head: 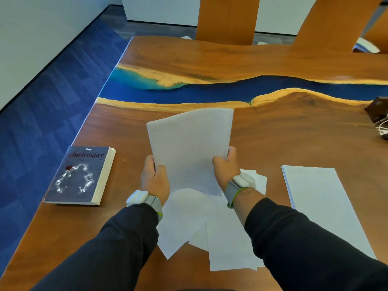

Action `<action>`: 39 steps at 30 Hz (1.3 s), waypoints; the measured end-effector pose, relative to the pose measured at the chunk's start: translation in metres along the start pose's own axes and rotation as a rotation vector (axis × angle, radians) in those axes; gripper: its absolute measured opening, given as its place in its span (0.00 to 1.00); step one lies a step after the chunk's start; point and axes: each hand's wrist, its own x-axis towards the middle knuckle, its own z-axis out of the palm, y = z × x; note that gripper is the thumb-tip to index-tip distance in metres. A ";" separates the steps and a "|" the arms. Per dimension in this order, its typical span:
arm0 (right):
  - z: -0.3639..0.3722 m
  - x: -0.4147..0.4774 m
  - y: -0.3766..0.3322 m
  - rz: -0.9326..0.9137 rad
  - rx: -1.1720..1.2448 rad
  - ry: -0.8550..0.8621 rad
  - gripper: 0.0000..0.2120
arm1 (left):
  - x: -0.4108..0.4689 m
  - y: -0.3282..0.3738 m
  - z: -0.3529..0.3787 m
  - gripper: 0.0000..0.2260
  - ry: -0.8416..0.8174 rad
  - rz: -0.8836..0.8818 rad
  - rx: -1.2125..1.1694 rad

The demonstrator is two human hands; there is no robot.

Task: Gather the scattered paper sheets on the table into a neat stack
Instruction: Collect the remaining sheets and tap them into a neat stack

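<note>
Paper sheets [189, 143], a bunch, held up off the table [294, 139] at centre, tilted, top edge leaning toward the blue resin strip [210, 91] that runs across the wood. Left hand [154, 179] clamped on the bunch's left edge, thumb on the near face, fingers curled behind. Right hand [227, 166] clamped on the right edge the same way. The bunch's bottom edge sits between the wrists; can't tell if it touches the paper below.

Loose sheets [226, 244] lie fanned on the table under and between the forearms, overlapping at odd angles, corners poking toward the near edge. Both dark sleeves [294, 238] hide part of them. One corner shows just behind the right wrist.

Separate stack [321, 206] of paper lies flat to the right, edges squared, apart from the loose sheets, with its near corner under the right sleeve.

Book [80, 175], dark cover, lies flat at left near the table edge, well apart from the paper. Dark box [378, 110] with a white cable [383, 129] is at far right, cut by the frame. Each wrist has a grey wristband [233, 193] with a white pod. Wooden chair backs [227, 15] stand across the table. Blue carpet [42, 101] at left.
</note>
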 end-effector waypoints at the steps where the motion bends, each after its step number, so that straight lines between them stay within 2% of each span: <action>1: 0.001 0.001 0.000 0.006 -0.021 -0.024 0.12 | 0.000 -0.001 -0.001 0.10 0.000 -0.013 -0.001; 3: -0.005 0.001 0.002 0.043 -0.044 -0.064 0.12 | -0.003 -0.002 0.003 0.13 -0.003 -0.027 0.016; 7: -0.019 0.004 0.002 0.088 0.016 -0.049 0.14 | -0.004 0.003 0.008 0.09 0.083 -0.033 -0.042; 9: -0.032 0.002 0.004 0.089 0.000 -0.069 0.16 | -0.008 0.009 0.016 0.10 0.049 -0.042 -0.040; 14: -0.059 -0.002 0.005 0.047 -0.049 -0.056 0.14 | -0.019 0.020 0.038 0.12 0.057 -0.040 0.011; 17: -0.092 0.006 0.004 0.004 -0.113 -0.043 0.08 | -0.030 0.032 0.065 0.08 0.040 -0.029 0.047; 20: -0.140 0.018 0.011 -0.020 -0.147 0.070 0.05 | -0.046 0.045 0.109 0.06 -0.049 -0.037 0.144; 23: -0.192 0.031 0.026 0.044 -0.211 0.185 0.04 | -0.068 0.051 0.163 0.03 -0.151 -0.077 0.294; 27: -0.264 0.043 0.059 0.164 -0.417 0.276 0.12 | -0.100 0.048 0.225 0.06 -0.365 -0.137 0.418; 29: -0.289 0.045 0.077 0.227 -0.452 0.279 0.15 | -0.112 0.041 0.242 0.07 -0.433 -0.180 0.430; 32: -0.330 0.047 0.099 0.307 -0.497 0.257 0.18 | -0.132 0.035 0.275 0.03 -0.525 -0.238 0.399; 34: -0.353 0.048 0.112 0.354 -0.511 0.243 0.20 | -0.142 0.028 0.295 0.05 -0.582 -0.299 0.382; 39: -0.389 0.052 0.130 0.418 -0.473 0.225 0.21 | -0.157 0.018 0.332 0.04 -0.632 -0.392 0.364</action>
